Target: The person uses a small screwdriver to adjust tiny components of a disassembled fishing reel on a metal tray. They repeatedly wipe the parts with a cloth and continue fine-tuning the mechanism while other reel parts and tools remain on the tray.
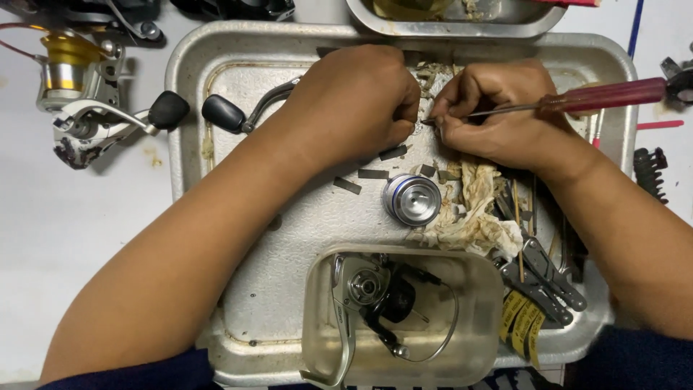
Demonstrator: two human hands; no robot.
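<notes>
- Two hands of yours meet near the far edge of the dented metal tray (216,50), seen from the head camera looking straight down.
- Your left hand (354,101) is clenched into a loose fist, knuckles up, closed over a small part that its fingers hide; what that part is cannot be told.
- Your right hand (498,112) is curled tight around the thin metal shaft of a screwdriver (577,100), pinching it close to the tip.
- That screwdriver lies almost level, its long axis running left to right: the tip points left, into the gap between your two hands, and the clear red handle sticks out past the tray's right edge.
- Just left of your left hand, a crank arm with a black knob (224,113) lies on the tray, knob towards the left edge.
- Near the tray's middle, just below your hands, stands a round silver-blue spool (411,198), beside a stained, crumpled rag (476,209).
- Along the near edge sits a clear plastic tub (476,318) holding a silver reel body (361,289).
- At the near right corner lie folded grey pliers (545,282) and yellow printed labels (523,321), narrow strips fanned out.
- Off the tray, by its far left corner, a gold-spooled fishing reel (79,87) rests on the white table (58,238).
</notes>
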